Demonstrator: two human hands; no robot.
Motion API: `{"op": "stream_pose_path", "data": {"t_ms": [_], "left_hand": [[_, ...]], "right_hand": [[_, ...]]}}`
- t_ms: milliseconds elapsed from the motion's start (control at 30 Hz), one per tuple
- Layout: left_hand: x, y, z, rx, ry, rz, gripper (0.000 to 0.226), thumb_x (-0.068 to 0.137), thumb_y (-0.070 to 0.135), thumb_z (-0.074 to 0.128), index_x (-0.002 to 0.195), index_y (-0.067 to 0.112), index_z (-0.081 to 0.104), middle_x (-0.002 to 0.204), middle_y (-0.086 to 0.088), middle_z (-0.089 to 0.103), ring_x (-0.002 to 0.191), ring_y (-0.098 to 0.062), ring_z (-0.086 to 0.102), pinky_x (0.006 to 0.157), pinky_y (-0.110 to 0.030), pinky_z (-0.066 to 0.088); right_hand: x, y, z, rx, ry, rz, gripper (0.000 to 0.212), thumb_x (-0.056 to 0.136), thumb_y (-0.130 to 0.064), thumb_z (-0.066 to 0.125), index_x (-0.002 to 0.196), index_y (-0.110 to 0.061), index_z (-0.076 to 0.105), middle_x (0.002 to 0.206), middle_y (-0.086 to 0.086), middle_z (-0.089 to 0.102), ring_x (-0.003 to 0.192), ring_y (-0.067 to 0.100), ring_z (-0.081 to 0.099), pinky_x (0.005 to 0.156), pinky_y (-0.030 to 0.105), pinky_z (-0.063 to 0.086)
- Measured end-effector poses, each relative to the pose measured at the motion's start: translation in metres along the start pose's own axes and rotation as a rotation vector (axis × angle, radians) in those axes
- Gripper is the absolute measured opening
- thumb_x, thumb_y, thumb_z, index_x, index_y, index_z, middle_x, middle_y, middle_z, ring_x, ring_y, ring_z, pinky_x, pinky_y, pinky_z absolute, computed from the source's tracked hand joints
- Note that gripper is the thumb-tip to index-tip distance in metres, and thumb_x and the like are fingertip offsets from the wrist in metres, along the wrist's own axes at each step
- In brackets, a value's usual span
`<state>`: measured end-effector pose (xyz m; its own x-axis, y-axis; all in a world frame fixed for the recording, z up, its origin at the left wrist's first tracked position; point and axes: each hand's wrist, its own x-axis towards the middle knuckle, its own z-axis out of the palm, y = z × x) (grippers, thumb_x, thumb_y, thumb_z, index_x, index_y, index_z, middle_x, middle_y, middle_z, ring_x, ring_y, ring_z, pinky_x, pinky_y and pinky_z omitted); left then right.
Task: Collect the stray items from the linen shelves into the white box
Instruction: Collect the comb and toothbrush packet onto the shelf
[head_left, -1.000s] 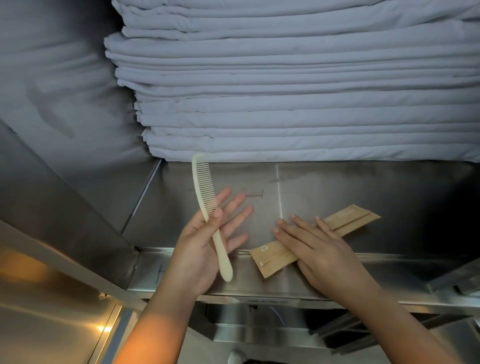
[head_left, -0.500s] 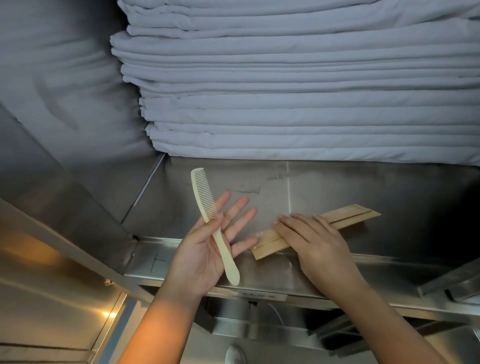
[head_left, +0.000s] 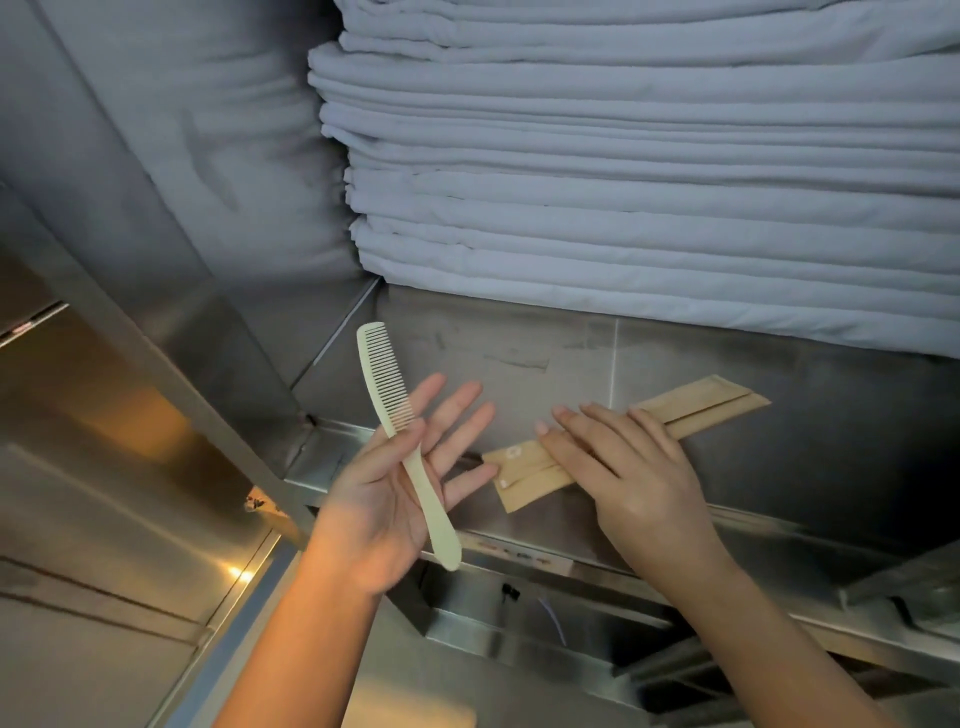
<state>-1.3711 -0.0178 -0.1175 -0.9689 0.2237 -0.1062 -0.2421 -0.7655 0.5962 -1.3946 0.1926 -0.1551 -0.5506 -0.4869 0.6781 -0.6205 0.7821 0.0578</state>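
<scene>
Comb in the left hand, paper packets under the right

Left hand (head_left: 382, 499) was palm up with the fingers fanned out, thumb pinching the cream comb (head_left: 385, 384) against the base of the fingers; comb stood tilted, teeth end up and away from me, handle running down across the palm and past its edge; right hand (head_left: 626, 470) was palm down, fingers straight and close together, pressing flat on two brown packets (head_left: 519, 480); packets lay slanted on the steel shelf (head_left: 810, 467), overlapping, near ends at the front lip just beside the left pinky, far ends poking out past the right hand's knuckles; big stack of folded white linen (head_left: 623, 208) sat further back on the same shelf, well apart from both hands.
</scene>
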Motion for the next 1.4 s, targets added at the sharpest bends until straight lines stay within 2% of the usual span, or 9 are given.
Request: {"op": "stream_pose_path", "data": {"t_ms": [433, 533, 633, 833, 967, 1067, 1100, 1267, 1400], "left_hand": [[-0.075, 0.025, -0.015, -0.020, 0.063, 0.089, 0.043, 0.086, 0.016, 0.041, 0.128, 0.017, 0.049, 0.125, -0.010, 0.061, 0.112, -0.026, 0.060, 0.074, -0.045, 0.056], [-0.104, 0.034, -0.028, -0.010, 0.079, 0.128, 0.042, 0.087, 0.016, 0.040, 0.129, 0.019, 0.047, 0.126, -0.008, 0.061, 0.113, -0.026, 0.059, 0.077, -0.046, 0.055], [-0.138, 0.043, -0.045, -0.002, 0.103, 0.168, 0.042, 0.088, 0.018, 0.040, 0.129, 0.020, 0.047, 0.127, -0.007, 0.060, 0.114, -0.025, 0.058, 0.078, -0.044, 0.055], [-0.218, 0.059, -0.081, -0.055, 0.184, 0.229, 0.042, 0.086, 0.022, 0.044, 0.127, 0.022, 0.050, 0.128, -0.006, 0.060, 0.116, -0.025, 0.057, 0.082, -0.045, 0.054], [-0.272, 0.069, -0.102, -0.077, 0.263, 0.272, 0.042, 0.085, 0.022, 0.044, 0.126, 0.020, 0.050, 0.126, -0.007, 0.061, 0.114, -0.026, 0.058, 0.084, -0.047, 0.053], [-0.311, 0.077, -0.115, -0.069, 0.337, 0.321, 0.044, 0.083, 0.021, 0.044, 0.126, 0.019, 0.050, 0.124, -0.008, 0.062, 0.112, -0.026, 0.060, 0.085, -0.047, 0.051], [-0.323, 0.079, -0.118, -0.063, 0.361, 0.338, 0.044, 0.083, 0.020, 0.043, 0.126, 0.018, 0.050, 0.123, -0.009, 0.062, 0.111, -0.026, 0.061, 0.085, -0.046, 0.051], [-0.381, 0.095, -0.138, -0.043, 0.460, 0.429, 0.040, 0.088, 0.017, 0.038, 0.126, 0.016, 0.051, 0.122, -0.009, 0.063, 0.109, -0.025, 0.061, 0.081, -0.043, 0.054], [-0.412, 0.106, -0.155, -0.054, 0.492, 0.488, 0.037, 0.097, 0.016, 0.030, 0.128, 0.017, 0.049, 0.124, -0.009, 0.062, 0.112, -0.025, 0.060, 0.084, -0.044, 0.053]], "right_hand": [[0.016, -0.063, -0.017, 0.063, 0.124, -0.068, 0.040, 0.097, -0.003, 0.031, 0.108, -0.009, 0.069, 0.079, 0.013, 0.061, 0.077, 0.027, 0.049, 0.080, 0.042, 0.040], [0.021, -0.093, -0.025, 0.008, 0.100, -0.118, 0.040, 0.084, -0.003, 0.041, 0.110, -0.014, 0.069, 0.096, 0.014, 0.068, 0.086, 0.029, 0.064, 0.085, 0.048, 0.047], [0.026, -0.126, -0.033, -0.033, 0.080, -0.146, 0.047, 0.084, 0.000, 0.036, 0.116, -0.016, 0.065, 0.118, 0.015, 0.063, 0.103, 0.034, 0.063, 0.084, 0.058, 0.045], [0.021, -0.206, -0.046, 0.058, -0.035, -0.185, 0.052, 0.081, 0.001, 0.031, 0.123, -0.013, 0.057, 0.125, 0.017, 0.058, 0.110, 0.039, 0.057, 0.083, 0.060, 0.045], [0.014, -0.268, -0.048, 0.613, -0.186, 0.021, 0.061, 0.077, 0.007, 0.043, 0.133, -0.017, 0.043, 0.131, 0.010, 0.055, 0.116, 0.030, 0.056, 0.094, 0.051, 0.044], [0.017, -0.310, -0.049, 1.141, -0.322, 0.228, 0.067, 0.088, 0.008, 0.048, 0.131, -0.041, 0.035, 0.135, -0.005, 0.050, 0.121, 0.001, 0.046, 0.100, 0.016, 0.036], [0.019, -0.323, -0.048, 1.289, -0.366, 0.278, 0.064, 0.090, 0.007, 0.048, 0.130, -0.042, 0.036, 0.136, -0.006, 0.049, 0.122, -0.003, 0.045, 0.100, 0.013, 0.034], [0.026, -0.372, -0.035, 1.949, -0.610, 0.561, 0.057, 0.084, -0.010, 0.055, 0.133, -0.033, 0.039, 0.126, -0.005, 0.061, 0.111, 0.021, 0.061, 0.093, 0.037, 0.048], [0.032, -0.404, -0.020, 2.323, -0.761, 0.742, 0.063, 0.082, -0.003, 0.051, 0.139, -0.027, 0.036, 0.127, 0.005, 0.060, 0.112, 0.032, 0.059, 0.086, 0.049, 0.052]]}}
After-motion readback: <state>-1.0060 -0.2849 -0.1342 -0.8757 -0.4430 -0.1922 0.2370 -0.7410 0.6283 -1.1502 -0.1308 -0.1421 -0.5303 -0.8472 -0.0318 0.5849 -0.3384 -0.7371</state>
